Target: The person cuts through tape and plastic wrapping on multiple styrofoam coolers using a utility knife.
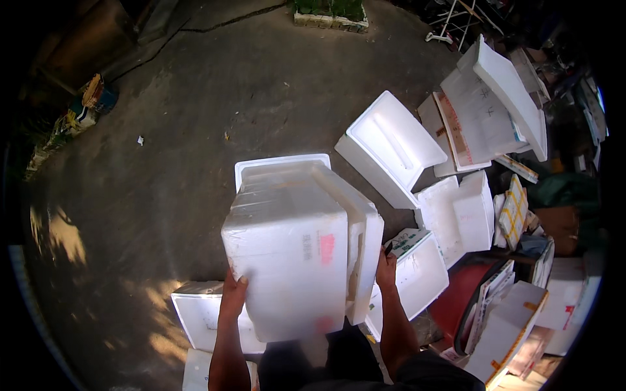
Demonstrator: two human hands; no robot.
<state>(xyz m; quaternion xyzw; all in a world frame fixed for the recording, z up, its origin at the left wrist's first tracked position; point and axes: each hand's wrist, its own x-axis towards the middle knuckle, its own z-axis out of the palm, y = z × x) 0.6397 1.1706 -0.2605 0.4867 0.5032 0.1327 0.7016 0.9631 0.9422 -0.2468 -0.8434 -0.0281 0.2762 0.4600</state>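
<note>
A large white styrofoam box [287,260] with faded red print is held up in front of my legs, between my two hands. My left hand [233,294] grips its lower left side, thumb on the near face, the other fingers mostly hidden. A second white foam piece [366,244], with a thick rim, lies against the box's right side. My right hand [386,268] is closed at that piece's right edge. A small dark thing [388,248] shows by its fingers, too small to name. Beyond the held box, the rim of another foam box [283,159] sticks out.
Open foam boxes stand to the right, one tilted [394,140], one lower [417,274]. More boxes [486,111] are stacked at the far right. A red tub [456,300] sits among foam pieces. Another open box [199,319] is near my left forearm. A planter [331,23] stands far ahead.
</note>
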